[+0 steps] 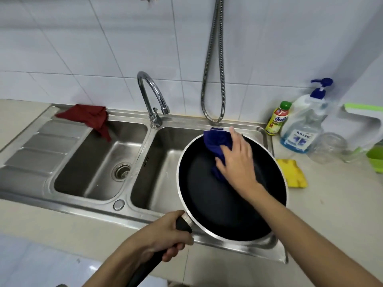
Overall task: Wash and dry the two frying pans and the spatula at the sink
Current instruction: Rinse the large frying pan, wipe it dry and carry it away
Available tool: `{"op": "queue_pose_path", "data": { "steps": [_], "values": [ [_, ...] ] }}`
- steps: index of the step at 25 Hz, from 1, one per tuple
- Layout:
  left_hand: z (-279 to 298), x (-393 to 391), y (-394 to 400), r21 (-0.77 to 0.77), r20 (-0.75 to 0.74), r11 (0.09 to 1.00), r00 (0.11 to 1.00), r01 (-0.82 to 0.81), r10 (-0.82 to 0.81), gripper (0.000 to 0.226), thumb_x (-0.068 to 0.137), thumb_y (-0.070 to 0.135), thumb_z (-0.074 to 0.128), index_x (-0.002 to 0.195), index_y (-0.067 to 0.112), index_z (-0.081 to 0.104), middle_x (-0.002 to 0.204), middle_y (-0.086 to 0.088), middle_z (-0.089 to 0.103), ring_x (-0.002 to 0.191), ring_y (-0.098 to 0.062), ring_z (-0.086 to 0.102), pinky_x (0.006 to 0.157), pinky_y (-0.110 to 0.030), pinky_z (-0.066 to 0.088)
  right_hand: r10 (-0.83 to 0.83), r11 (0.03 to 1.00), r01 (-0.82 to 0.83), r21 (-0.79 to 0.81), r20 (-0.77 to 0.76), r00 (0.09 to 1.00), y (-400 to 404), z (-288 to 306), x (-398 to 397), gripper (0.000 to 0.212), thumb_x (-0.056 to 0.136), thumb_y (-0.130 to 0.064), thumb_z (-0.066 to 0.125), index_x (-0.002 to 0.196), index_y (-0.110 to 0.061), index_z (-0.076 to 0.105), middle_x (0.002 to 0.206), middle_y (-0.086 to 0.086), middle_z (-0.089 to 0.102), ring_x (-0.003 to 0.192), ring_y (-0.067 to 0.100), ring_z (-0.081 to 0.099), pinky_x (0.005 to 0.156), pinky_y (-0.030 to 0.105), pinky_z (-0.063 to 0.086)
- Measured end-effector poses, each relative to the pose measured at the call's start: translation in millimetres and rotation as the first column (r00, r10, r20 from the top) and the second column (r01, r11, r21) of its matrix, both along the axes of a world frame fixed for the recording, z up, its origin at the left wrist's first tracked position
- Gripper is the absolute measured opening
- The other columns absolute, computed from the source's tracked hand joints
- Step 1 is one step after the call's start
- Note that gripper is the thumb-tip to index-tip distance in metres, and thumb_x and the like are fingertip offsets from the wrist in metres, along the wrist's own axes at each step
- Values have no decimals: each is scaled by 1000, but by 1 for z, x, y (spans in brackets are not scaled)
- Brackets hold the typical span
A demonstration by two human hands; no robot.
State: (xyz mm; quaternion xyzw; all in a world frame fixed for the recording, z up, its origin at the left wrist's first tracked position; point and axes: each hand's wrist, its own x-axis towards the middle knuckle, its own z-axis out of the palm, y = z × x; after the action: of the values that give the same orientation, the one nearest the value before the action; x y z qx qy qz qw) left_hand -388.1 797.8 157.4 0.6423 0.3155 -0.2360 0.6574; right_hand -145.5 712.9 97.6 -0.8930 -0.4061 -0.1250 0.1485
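Over the right basin of the steel sink (209,132), the left hand (165,237) grips the handle to steady the round black non-stick frying pan (217,204) while the right hand (236,160), fingers spread, presses a blue cloth (215,141) inside, apparently drying it

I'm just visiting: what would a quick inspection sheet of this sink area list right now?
Surface: steel double sink with a drainboard, set in a pale counter.
Job's things: one frying pan held over the right basin, a blue cloth inside it; second pan and spatula not seen.
Clutter: red cloth draped over the left basin's edge; yellow sponge, pump bottle, small bottle and glass jar on the counter.
Hands: left hand grips the pan handle; right hand presses the blue cloth.
Cables: nothing seen; only a metal hose hanging on the wall.
Surroundings: white wall tiles, tap showing no water.
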Motion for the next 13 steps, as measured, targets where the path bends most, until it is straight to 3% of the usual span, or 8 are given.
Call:
{"op": "queue_pose_path", "data": {
  "steps": [3, 6, 7, 9, 10, 11, 13],
  "values": [
    [-2, 5, 10, -18, 12, 998, 998, -68, 68, 40, 83, -2, 59, 120, -3, 44, 54, -4, 45, 32, -10, 32, 34, -16, 24, 41, 947, -46, -317, -24, 999, -29, -3, 34, 47, 82, -38, 58, 115, -5, 61, 142, 13, 46, 132, 30, 39, 109, 40, 33],
    [-4, 9, 23, -12, 27, 995, 995, -101, 101, 42, 84, 1, 63, 121, 2, 44, 54, -4, 44, 33, -10, 32, 34, -17, 25, 45, 919, -104, -380, -160, 986, -59, -13, 19, 64, 82, -59, 54, 119, -7, 56, 134, 13, 47, 123, 31, 43, 106, 38, 36],
    [-4, 10, 27, -8, 29, 994, 994, -109, 109, 42, 84, 1, 64, 122, 4, 45, 54, -4, 44, 34, -10, 32, 34, -17, 25, 48, 931, -149, -332, -295, 954, -69, -13, 5, 76, 76, -72, 51, 118, -9, 56, 128, 11, 47, 118, 29, 45, 102, 36, 39],
    [-4, 11, 30, 0, 31, 994, 993, -111, 111, 42, 83, 1, 63, 121, 9, 47, 54, -4, 44, 34, -11, 32, 34, -18, 25, 144, 970, -236, -63, -637, 757, -80, -9, -27, 95, 63, -90, 42, 119, -15, 58, 122, 2, 45, 113, 19, 47, 95, 28, 43],
    [-5, 12, 30, 4, 29, 994, 994, -108, 108, 41, 83, 1, 62, 120, 9, 47, 54, -4, 43, 34, -11, 32, 34, -17, 25, 227, 966, -249, 75, -708, 668, -78, -8, -41, 93, 65, -88, 43, 124, -18, 57, 125, -3, 43, 116, 14, 46, 97, 26, 43],
    [-5, 12, 30, 6, 25, 994, 994, -107, 107, 40, 83, 0, 62, 120, 9, 47, 54, -4, 43, 33, -11, 32, 34, -17, 25, 321, 944, -279, 177, -695, 643, -70, -7, -53, 84, 73, -79, 48, 131, -18, 54, 133, -5, 41, 123, 11, 41, 103, 27, 39],
    [-6, 14, 24, -5, 16, 996, 996, -90, 90, 38, 83, -1, 59, 118, 8, 47, 55, -4, 43, 33, -10, 31, 34, -16, 24, 488, 871, -419, 257, -550, 677, -41, -2, -68, 66, 87, -50, 57, 142, -16, 44, 148, -5, 32, 136, 9, 28, 115, 26, 26]
  ]
}}
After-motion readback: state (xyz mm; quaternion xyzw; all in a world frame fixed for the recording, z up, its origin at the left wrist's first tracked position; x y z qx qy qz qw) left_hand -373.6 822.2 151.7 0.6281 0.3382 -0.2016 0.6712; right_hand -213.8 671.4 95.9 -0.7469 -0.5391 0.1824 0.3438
